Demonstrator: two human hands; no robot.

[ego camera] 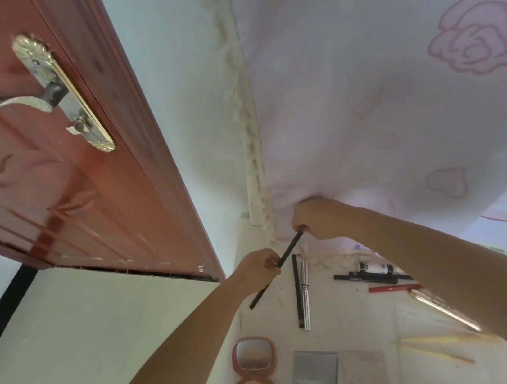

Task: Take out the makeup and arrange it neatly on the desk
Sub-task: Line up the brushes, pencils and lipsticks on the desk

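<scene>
While both arms reach forward, left hand (257,264) and right hand (314,219) grip a black pencil (286,252).

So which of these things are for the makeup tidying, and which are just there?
For the job:
black pencil held in the left hand and right hand
silver tube
red pencil
pink compact
silver mirrored palette

Just there:
red door
door handle
flowered curtain
</scene>
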